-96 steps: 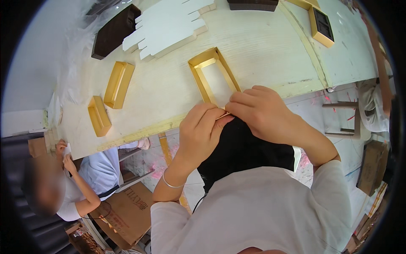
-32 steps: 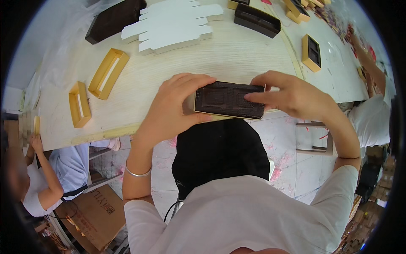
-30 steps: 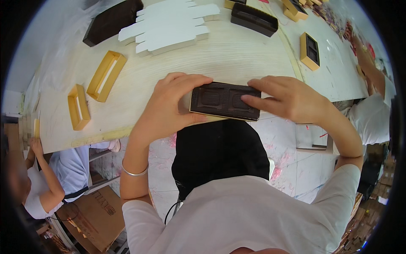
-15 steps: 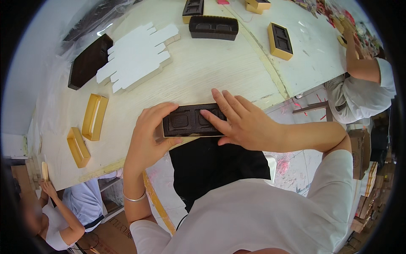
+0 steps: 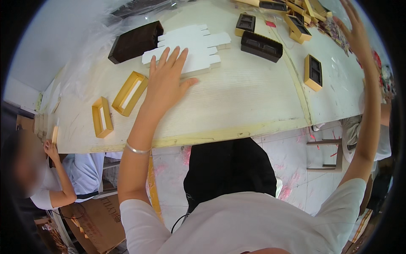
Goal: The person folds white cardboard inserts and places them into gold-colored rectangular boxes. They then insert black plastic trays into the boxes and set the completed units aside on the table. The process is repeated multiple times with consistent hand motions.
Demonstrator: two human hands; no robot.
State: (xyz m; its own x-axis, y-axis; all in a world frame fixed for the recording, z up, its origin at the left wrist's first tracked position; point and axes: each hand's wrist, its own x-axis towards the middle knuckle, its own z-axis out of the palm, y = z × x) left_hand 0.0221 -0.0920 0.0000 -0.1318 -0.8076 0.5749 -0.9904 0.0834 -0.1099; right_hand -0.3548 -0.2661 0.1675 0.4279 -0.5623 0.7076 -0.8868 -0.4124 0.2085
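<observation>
My left hand (image 5: pixel 166 80) lies over the near left edge of a stack of flat white card blanks (image 5: pixel 198 40), its fingers spread and holding nothing. Far out at the upper right, my right hand (image 5: pixel 355 34) is raised with fingers stretched apart and nothing visible in it. Close by that hand is a gold box with a black insert (image 5: pixel 298 26), resting on another gold box. Two gold open box frames (image 5: pixel 130 94) (image 5: pixel 102 117) stand left of my left hand. Beyond them sits a block of nested dark brown plastic trays (image 5: pixel 137 41).
A shorter stack of dark trays (image 5: pixel 262 45) stands right of the blanks. Gold boxes with black inserts (image 5: pixel 313 72) (image 5: pixel 245 24) and a small red piece (image 5: pixel 270 23) lie around it. A co-worker's hand (image 5: pixel 51 148) holds a gold piece at left. Another person sits at right.
The black-insert box has left my hands; where it went I cannot tell. My left hand moved forward onto the white blanks, my right swung far up and right. The view shifted.
</observation>
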